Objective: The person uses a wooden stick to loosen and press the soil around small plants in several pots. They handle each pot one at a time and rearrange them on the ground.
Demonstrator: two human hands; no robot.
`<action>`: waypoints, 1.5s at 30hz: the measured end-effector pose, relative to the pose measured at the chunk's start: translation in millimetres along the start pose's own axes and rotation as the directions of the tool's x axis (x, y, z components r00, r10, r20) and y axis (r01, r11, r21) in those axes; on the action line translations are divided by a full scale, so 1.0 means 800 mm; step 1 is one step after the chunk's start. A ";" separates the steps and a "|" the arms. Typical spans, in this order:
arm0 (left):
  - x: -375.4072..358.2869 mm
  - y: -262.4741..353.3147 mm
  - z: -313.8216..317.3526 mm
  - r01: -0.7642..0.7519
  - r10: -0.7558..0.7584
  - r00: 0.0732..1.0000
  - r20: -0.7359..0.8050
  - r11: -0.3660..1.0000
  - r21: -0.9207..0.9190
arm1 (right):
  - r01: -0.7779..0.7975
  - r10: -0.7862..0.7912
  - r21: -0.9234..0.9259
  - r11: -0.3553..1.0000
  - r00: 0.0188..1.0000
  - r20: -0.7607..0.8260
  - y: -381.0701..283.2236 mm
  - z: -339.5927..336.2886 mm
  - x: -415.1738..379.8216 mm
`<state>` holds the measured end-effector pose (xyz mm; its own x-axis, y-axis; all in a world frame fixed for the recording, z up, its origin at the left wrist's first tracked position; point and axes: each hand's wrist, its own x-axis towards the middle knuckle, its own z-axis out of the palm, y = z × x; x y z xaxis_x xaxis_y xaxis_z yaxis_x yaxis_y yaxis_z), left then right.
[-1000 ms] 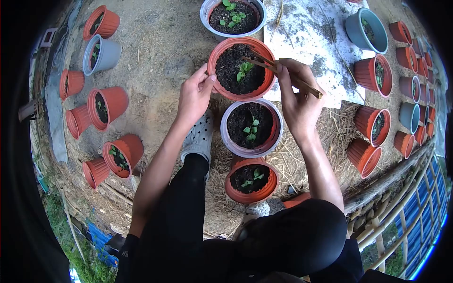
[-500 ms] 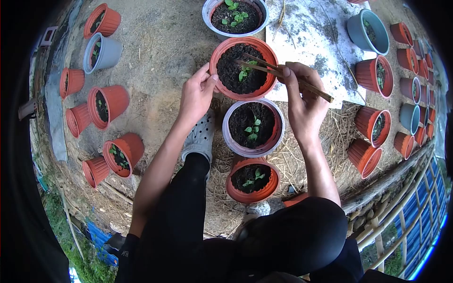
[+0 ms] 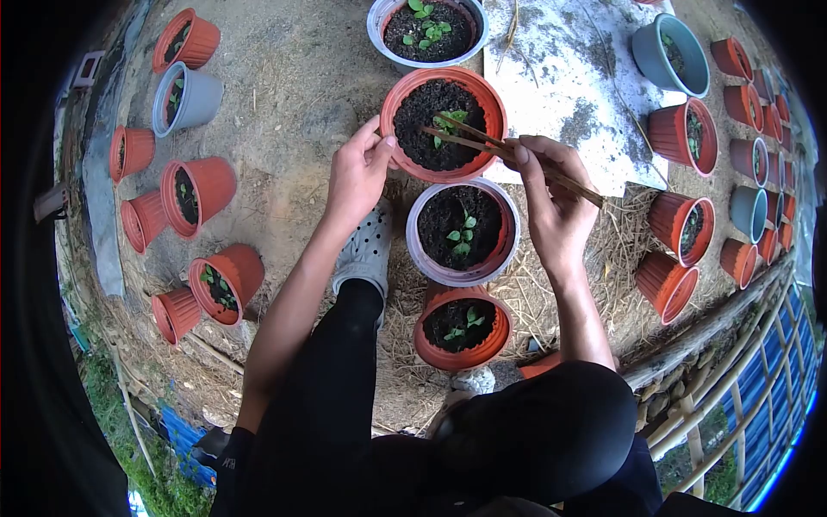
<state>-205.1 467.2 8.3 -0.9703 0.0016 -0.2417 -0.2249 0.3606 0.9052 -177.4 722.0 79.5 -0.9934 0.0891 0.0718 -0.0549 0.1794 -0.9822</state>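
Note:
My left hand (image 3: 360, 172) grips the left rim of a terracotta-coloured plastic pot (image 3: 398, 153), thumb over the edge and fingers outside. Dark soil fills this pot, and a small green seedling (image 3: 450, 122) grows right of its middle. In my right hand (image 3: 558, 194) is a pair of thin bamboo tongs (image 3: 482, 142), pinched between thumb and fingers. The tips of the tongs lie over the soil, slightly apart, overlapping the seedling in this view. Just below stands a whitish pot (image 3: 416, 250) with a seedling, and above it a grey pot (image 3: 376, 34) with leafy plants.
Another orange pot (image 3: 426, 349) with a seedling closes the middle row, near my knees. Several pots, among them a grey one (image 3: 200, 99), line the left; more, with a blue-grey pot (image 3: 648, 65), line the right. A white board (image 3: 551, 95) lies at upper right; a bamboo fence (image 3: 749, 392) runs lower right.
My right hand has shifted slightly down, and the tongs' tips have moved left and down across the soil. My left hand keeps its hold on the pot rim.

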 end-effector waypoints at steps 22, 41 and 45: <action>-0.003 0.004 0.001 0.040 -0.041 0.999 -0.016 0.998 -0.040 | -0.012 0.029 -0.125 0.992 0.990 0.136 -0.021 -0.020 0.013; -0.001 -0.010 0.004 -0.040 0.039 0.998 -0.046 0.999 -0.027 | 0.219 -0.198 -0.236 0.947 0.974 0.108 -0.016 -0.038 0.031; -0.001 -0.011 0.005 -0.023 0.020 0.999 -0.047 0.998 -0.066 | 0.140 -0.107 -0.287 0.948 0.986 0.126 -0.025 -0.038 0.025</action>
<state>-202.4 467.9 -0.7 -0.9778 -0.0352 -0.2066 -0.2076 0.2978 0.9318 -193.3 750.2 105.7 -0.9865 -0.0549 0.1542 -0.1620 0.4633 -0.8713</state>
